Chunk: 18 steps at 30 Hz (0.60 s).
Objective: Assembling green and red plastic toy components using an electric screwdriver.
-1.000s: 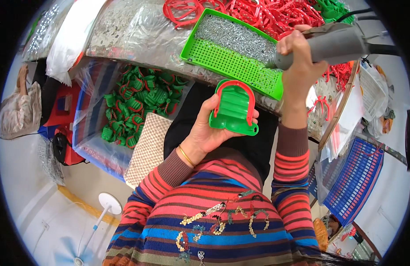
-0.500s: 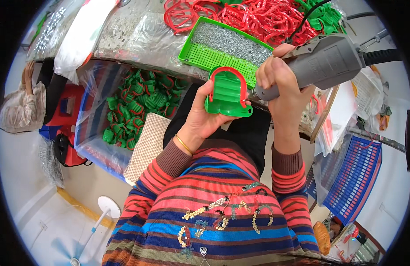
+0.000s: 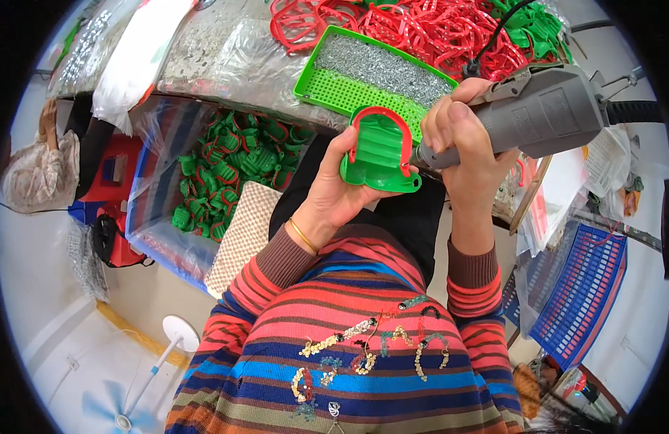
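My left hand (image 3: 336, 184) is closed round a green plastic shell (image 3: 380, 148), its thumb on the left side and its fingers underneath. A red curved strip (image 3: 405, 137) arches along the shell's rim. In my right hand (image 3: 466, 137) is a grey electric screwdriver (image 3: 540, 112), lying nearly level with its nose toward the left. The nose is right beside the lower right end of the red strip; whether the bit touches it, I cannot tell. Just beyond both hands lies a green perforated tray (image 3: 327, 85) holding a heap of small silvery screws (image 3: 381, 66).
Red strips (image 3: 428, 36) and green parts (image 3: 533, 32) are piled behind the tray. To the left stands a lined blue bin (image 3: 143, 217) of green-and-red pieces (image 3: 233, 159). A black cable (image 3: 497, 36) hangs near the screwdriver. A blue crate (image 3: 580, 289) is at right; another person (image 3: 38, 177) at far left.
Everything near me sits slightly farther right in view. My hands keep the same grips, with the screwdriver's nose still beside the shell's right side.
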Each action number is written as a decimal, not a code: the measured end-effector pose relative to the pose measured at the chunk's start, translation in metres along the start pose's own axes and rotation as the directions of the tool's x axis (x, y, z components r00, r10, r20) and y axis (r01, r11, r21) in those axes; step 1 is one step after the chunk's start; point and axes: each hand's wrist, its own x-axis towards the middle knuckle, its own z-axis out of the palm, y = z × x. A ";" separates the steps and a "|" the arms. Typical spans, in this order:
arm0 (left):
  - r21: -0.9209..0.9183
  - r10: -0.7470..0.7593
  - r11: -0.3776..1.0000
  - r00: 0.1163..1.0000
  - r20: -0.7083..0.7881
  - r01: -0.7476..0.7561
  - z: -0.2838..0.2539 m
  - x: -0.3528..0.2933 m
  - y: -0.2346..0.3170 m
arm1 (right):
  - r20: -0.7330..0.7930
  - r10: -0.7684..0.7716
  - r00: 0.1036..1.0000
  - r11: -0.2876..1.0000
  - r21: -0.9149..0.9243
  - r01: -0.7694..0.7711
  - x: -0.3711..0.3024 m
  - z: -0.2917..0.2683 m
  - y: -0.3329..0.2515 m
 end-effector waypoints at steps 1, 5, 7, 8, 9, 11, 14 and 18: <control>-0.005 -0.012 1.000 1.000 0.008 0.012 0.001 0.000 0.001 | 0.017 0.003 1.000 1.000 0.025 -0.003 0.001 -0.001 0.000; -0.064 -0.036 0.997 0.999 0.004 0.036 0.003 -0.004 -0.002 | 0.144 -0.012 0.989 0.998 0.058 0.004 -0.001 -0.008 -0.001; -0.006 -0.009 1.000 0.996 -0.085 0.008 0.000 -0.005 -0.005 | 0.141 -0.005 0.990 0.998 0.058 -0.003 -0.008 -0.008 0.005; -0.004 -0.002 1.000 0.997 -0.075 0.002 -0.002 -0.005 -0.005 | 0.140 -0.002 0.990 0.998 0.058 -0.006 -0.009 -0.010 0.008; -0.009 -0.043 0.999 0.998 -0.042 0.043 -0.005 -0.007 -0.004 | 0.181 0.022 0.983 0.997 0.068 -0.035 -0.009 -0.014 0.011; -0.039 -0.083 0.996 0.994 -0.066 0.081 -0.001 -0.009 -0.005 | 0.259 0.005 0.966 0.995 0.095 -0.030 -0.008 -0.019 0.005; 0.136 -0.057 0.988 0.993 -0.099 0.070 0.008 -0.005 -0.004 | 0.311 -0.115 0.943 0.977 0.205 0.051 -0.001 -0.023 -0.011; -0.003 -0.078 0.997 0.994 -0.071 0.078 -0.011 -0.024 -0.018 | 0.521 -0.399 0.755 0.893 0.407 0.191 0.039 -0.038 -0.057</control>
